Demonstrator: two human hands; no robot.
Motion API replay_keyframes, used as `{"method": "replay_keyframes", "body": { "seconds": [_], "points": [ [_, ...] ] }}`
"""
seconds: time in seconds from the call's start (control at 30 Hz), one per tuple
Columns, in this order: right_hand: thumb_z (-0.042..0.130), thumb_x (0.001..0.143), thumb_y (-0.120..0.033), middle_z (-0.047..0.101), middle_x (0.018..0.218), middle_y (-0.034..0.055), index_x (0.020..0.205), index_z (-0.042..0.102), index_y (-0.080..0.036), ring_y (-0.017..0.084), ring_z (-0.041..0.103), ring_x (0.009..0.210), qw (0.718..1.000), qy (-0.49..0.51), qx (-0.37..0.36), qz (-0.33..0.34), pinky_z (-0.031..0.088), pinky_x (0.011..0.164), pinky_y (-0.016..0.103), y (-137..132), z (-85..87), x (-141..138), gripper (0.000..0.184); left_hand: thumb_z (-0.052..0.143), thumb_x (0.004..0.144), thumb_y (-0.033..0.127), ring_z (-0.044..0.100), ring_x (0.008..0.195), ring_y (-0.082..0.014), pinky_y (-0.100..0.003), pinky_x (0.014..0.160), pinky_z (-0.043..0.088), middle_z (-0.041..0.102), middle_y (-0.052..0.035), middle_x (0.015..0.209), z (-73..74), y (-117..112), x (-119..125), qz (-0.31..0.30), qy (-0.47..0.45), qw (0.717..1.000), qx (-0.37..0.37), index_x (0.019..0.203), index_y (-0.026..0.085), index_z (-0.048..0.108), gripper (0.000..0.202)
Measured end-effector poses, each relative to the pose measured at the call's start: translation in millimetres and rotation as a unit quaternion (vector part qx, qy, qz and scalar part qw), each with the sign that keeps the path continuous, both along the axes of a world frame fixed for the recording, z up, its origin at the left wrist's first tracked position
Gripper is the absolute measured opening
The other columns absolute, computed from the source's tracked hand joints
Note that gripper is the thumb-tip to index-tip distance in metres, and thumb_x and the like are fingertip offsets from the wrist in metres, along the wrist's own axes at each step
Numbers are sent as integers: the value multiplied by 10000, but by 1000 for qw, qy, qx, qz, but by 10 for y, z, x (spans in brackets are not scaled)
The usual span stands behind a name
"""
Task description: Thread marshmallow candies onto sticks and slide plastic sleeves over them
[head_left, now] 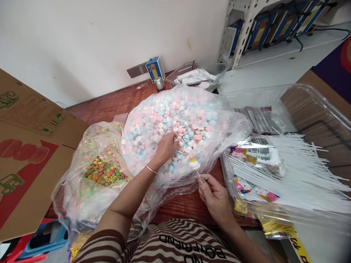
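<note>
My left hand reaches into a big clear bag of pink, blue and white marshmallow candies, its fingers pinched on a white piece. My right hand holds a thin white stick upright just in front of the bag. On the stick's top sit a white candy and a small coloured one. A thin bangle rings my left wrist.
A second clear bag of coloured cereal rings lies to the left, beside a cardboard box. At right a clear plastic tray holds a heap of white sticks and printed wrappers. A metal shelf stands at the back.
</note>
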State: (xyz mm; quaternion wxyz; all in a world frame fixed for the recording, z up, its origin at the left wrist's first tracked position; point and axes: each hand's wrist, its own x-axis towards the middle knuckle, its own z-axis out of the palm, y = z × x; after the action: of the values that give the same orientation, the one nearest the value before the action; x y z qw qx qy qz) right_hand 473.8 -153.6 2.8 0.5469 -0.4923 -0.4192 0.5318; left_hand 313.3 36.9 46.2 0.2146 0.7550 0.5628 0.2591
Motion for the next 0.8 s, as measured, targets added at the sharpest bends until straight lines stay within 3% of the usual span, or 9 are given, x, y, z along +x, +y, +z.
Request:
{"method": "replay_keyframes", "body": {
  "seconds": [0.1, 0.2, 0.27, 0.33, 0.47, 0.7, 0.8],
  "points": [
    [572, 977, -510, 429, 601, -50, 1006, 679, -181, 92, 354, 503, 1000, 23, -17, 6, 268, 434, 223, 5, -5, -5, 347, 615, 862, 180, 602, 689, -150, -295, 684, 471, 614, -9, 782, 138, 67, 58, 19, -135, 987, -81, 929, 188, 618, 68],
    [574, 970, -525, 429, 604, -48, 994, 678, -177, 92, 352, 506, 999, 27, -20, 6, 262, 435, 225, 17, 2, -11, 363, 690, 830, 210, 643, 694, -131, -288, 729, 521, 643, 3, 746, 264, 171, 137, 18, -303, 933, -192, 919, 170, 628, 116],
    [573, 971, -525, 429, 607, -48, 997, 675, -177, 93, 353, 511, 999, 26, -21, 6, 264, 440, 224, 22, 4, -11, 363, 751, 790, 212, 652, 703, -122, -293, 752, 535, 677, -11, 773, 300, 238, 186, 15, -352, 904, -240, 905, 155, 637, 172],
    [570, 973, -524, 429, 609, -47, 1000, 673, -177, 96, 357, 516, 1000, 22, -21, 6, 270, 444, 225, 20, 1, -10, 363, 783, 780, 244, 645, 681, -118, -289, 715, 541, 699, -33, 797, 291, 287, 226, 23, -358, 892, -274, 890, 147, 640, 205],
    [567, 970, -532, 418, 604, -49, 980, 670, -174, 95, 351, 510, 999, 24, -22, 4, 259, 435, 225, 11, -5, -8, 373, 778, 807, 324, 636, 631, -105, -235, 591, 521, 685, -31, 793, 222, 302, 259, 23, -321, 894, -310, 854, 151, 624, 236],
    [568, 966, -534, 406, 598, -52, 959, 668, -169, 94, 345, 510, 999, 26, -22, 6, 257, 439, 227, 35, -1, -25, 378, 751, 827, 382, 647, 590, -122, -234, 538, 489, 671, -38, 743, 202, 215, 169, -70, -251, 887, -382, 837, 147, 627, 266],
    [567, 966, -535, 407, 603, -51, 958, 669, -172, 93, 335, 512, 999, 29, -26, 12, 248, 440, 228, 41, -11, -38, 378, 722, 847, 375, 569, 523, -94, -216, 491, 397, 625, -9, 671, 176, 223, 143, -82, -227, 903, -354, 800, 157, 622, 244]
  ]
}}
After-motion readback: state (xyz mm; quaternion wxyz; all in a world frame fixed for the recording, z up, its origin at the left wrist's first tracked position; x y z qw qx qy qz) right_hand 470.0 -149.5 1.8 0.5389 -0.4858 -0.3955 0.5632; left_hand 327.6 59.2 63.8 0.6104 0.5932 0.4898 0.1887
